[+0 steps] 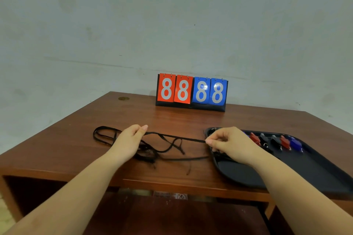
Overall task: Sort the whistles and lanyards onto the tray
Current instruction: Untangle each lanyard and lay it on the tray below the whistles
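Lanyards [152,149] are the step in hand: the left hand [129,139] pinches one black cord, and the right hand [223,143] pinches the same cord at the tray's [248,175] near-left corner, holding it taut between them. More cords lie tangled on the wooden table [76,150] below. Whistles [275,140] already sit in a row on the tray. Next, I judge, this cord must be freed from the tangle and laid on the tray.

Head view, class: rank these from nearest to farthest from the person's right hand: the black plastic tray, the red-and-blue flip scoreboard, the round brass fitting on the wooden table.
1. Black plastic tray: under the right hand.
2. Red-and-blue flip scoreboard: beyond it, by the wall.
3. Round brass fitting: far-left corner.
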